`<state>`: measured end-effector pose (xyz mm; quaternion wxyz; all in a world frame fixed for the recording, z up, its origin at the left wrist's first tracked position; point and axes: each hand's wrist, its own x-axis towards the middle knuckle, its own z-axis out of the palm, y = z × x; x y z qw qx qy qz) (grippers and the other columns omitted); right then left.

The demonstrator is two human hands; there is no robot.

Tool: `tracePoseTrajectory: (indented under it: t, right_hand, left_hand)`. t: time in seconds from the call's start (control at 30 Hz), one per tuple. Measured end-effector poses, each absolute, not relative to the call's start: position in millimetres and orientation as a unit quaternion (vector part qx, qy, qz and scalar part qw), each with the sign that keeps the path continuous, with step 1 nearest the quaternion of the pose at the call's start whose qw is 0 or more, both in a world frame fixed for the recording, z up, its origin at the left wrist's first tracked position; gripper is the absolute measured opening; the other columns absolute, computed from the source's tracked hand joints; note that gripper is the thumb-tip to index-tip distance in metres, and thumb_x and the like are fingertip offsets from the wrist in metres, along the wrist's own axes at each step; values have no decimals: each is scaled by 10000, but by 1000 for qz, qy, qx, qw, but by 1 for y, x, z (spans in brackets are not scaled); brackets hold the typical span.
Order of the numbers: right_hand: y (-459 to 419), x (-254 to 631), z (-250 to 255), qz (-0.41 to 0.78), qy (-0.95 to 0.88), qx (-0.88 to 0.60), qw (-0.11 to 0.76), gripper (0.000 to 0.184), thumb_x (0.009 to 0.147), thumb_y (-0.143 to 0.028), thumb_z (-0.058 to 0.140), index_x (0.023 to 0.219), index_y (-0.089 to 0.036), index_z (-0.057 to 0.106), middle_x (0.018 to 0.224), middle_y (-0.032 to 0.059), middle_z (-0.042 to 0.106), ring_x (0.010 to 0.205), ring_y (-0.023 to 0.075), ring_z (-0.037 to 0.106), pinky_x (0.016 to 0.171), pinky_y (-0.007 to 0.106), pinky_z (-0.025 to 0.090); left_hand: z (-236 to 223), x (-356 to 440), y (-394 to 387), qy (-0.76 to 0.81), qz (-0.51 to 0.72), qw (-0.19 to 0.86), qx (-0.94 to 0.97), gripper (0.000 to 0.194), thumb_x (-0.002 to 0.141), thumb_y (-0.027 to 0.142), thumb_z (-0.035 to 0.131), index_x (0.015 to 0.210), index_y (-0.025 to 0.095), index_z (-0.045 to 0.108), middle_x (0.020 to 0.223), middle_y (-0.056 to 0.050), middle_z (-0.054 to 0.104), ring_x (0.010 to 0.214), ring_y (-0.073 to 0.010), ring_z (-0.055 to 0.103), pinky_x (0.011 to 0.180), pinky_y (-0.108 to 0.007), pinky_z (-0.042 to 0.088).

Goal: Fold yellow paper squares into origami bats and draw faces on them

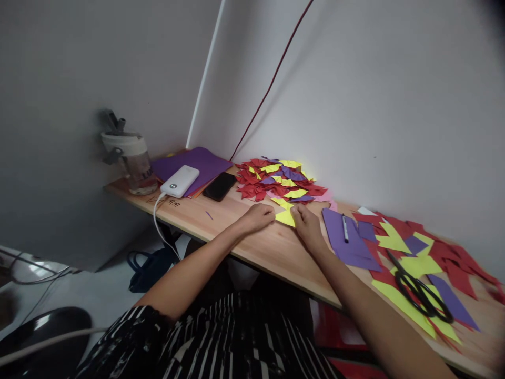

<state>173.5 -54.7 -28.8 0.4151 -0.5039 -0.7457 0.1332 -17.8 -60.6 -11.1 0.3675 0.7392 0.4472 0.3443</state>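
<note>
Between my two hands is a cut piece of yellow paper (285, 217) with pointed ends, just above the wooden table. My left hand (258, 218) pinches its left side, fingers curled. On its right edge my right hand (307, 225) grips with thumb and bent fingers. Right behind lies a heap of folded paper pieces (272, 179) in red, yellow and purple. To the right of my right hand are purple sheets (347, 245) with a marker pen (345, 229) on top. Black-handled scissors (424, 297) rest on yellow and red scraps further right.
A white power bank (180, 181) with a cable, a black phone (220, 186) and purple sheets (197, 158) are on the left part of the table (221, 226). A clear bottle (136, 168) stands at the left end. Behind rises a wall with a red cord (272, 81).
</note>
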Motion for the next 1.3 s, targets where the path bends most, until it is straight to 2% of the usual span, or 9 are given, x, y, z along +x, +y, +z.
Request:
tracePoseTrajectory:
  t: [0.37,0.5,0.63,0.73,0.83,1.07,1.2,1.3]
  right_hand:
    - [-54,171,-28,144,-742,-509,413,290,921,-383,401,684,-217,375,633,-30,409,616,144,429,575,263,305]
    - [-54,173,-27,149,-740,-509,414,281,921,-376,404,690,-217,387,636,-27,417,617,146,427,571,263,303]
    - [-58,170,-23,158,-753,-490,410,279,921,-381,409,696,-217,401,641,-23,421,619,147,424,570,264,305]
    - [-62,163,-21,173,-770,-466,400,286,922,-386,419,693,-215,414,648,-23,428,618,141,425,570,260,311]
    - [-64,158,-21,184,-777,-456,394,288,925,-381,419,693,-212,425,644,-25,427,616,135,423,575,255,319]
    - [-66,155,-20,199,-796,-437,367,275,930,-354,409,704,-205,455,667,-18,472,644,138,461,602,253,342]
    - [-68,154,-18,189,-797,-442,366,273,932,-345,413,705,-204,464,661,-18,479,638,138,462,599,256,329]
    - [-68,155,-18,179,-792,-449,373,275,931,-350,415,700,-205,451,661,-19,470,632,136,453,588,256,314]
  left_hand:
    - [-14,-19,-64,500,363,316,720,242,742,222,461,509,164,426,504,36,370,541,-102,337,526,-270,176]
    - [-14,-20,-63,503,375,305,716,255,746,230,466,507,164,406,512,36,360,551,-101,345,532,-264,190]
    - [-15,-20,-61,503,393,298,710,300,805,345,466,570,159,470,555,32,401,587,-108,389,542,-242,235]
    - [-18,-17,-61,450,405,324,727,297,809,404,500,686,143,569,638,21,493,630,-110,431,563,-223,278]
    - [-22,-15,-61,413,405,355,735,252,794,366,527,761,130,609,669,15,519,629,-105,432,565,-214,287]
    - [-23,-15,-61,395,409,385,727,240,792,321,505,648,133,543,605,35,423,586,-89,382,537,-211,258]
    - [-21,-16,-62,400,407,409,712,221,767,307,527,634,132,546,579,40,420,560,-82,384,516,-206,254]
    - [-20,-15,-63,413,409,439,685,204,758,296,521,636,134,544,557,36,464,533,-83,441,514,-198,298]
